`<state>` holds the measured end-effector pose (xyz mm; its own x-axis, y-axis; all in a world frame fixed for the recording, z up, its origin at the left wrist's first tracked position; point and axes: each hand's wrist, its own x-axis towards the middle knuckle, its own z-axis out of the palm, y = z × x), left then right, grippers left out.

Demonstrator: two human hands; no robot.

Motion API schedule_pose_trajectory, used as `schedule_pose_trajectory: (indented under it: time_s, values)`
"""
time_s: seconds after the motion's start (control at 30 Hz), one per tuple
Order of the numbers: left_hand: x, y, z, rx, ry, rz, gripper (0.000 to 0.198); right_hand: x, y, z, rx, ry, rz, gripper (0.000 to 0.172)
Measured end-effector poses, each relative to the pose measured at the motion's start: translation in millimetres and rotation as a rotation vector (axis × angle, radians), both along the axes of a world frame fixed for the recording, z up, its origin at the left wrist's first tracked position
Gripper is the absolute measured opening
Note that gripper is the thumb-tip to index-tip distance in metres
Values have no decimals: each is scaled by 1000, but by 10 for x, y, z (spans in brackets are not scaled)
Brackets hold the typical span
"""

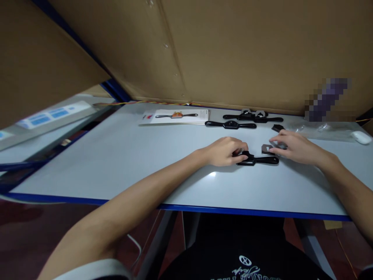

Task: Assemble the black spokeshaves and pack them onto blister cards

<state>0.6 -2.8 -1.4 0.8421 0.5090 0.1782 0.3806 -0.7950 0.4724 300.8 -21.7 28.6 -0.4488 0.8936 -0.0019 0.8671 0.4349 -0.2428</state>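
Presently: left grip [225, 152] pinches black two-handled metal tool [266, 160], its free handle extending rightward. Dark grey slotted metal plate [265, 149] between grips, still unjoined; right grip [298, 147] at its edge, cannot tell whether pinching.

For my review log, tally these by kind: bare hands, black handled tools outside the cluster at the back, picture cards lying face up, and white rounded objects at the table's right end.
Hands: 2 (left hand, right hand)
Black handled tools: 2 (front tool, middle tool)
Picture card: 1
White rounded object: 1
Total: 6
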Motion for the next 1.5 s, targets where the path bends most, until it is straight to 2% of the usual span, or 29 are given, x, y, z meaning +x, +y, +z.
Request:
schedule_pose_trajectory:
  time_s: [0.13, 0.47, 0.73, 0.93, 1.03, 1.13, 1.2, 1.27, 1.4, 1.5]
  values:
    - [-3, -4, -4, 6, 10, 13, 28, -22, 29, -34, -81, 54, 29, 46]
    - [1, -3, -9, 32, 8, 11, 28, 38, 63, -45, -152, 107, -8, 50]
    - [10, -10, 6, 38, 31, 9, 30, 32, 74, -85, -160, 124, -41, 47]
    - [6, 8, -12, 54, 25, 3, 30, 28, 58, -99, -226, 244, -62, 43]
    - [4, 5, -23, 47, 12, 2, 30, -38, 15, -80, -165, 272, -61, 42]
    - [10, -10, -30, 19, -29, 17, 28, -129, -41, -64, -18, 296, -48, 27]
    - [16, -13, -36, -37, -88, 34, 24, -200, -79, -63, 53, 349, -56, 22]
    - [21, 6, -45, -171, -188, 48, 22, -285, -119, -69, 77, 439, -90, 24]
    - [19, 112, -69, -507, -466, 105, 27, -496, -221, -85, 27, 629, -117, 25]
    - [11, 178, -69, -622, -613, 186, 33, -627, -303, -92, 8, 659, -67, 20]
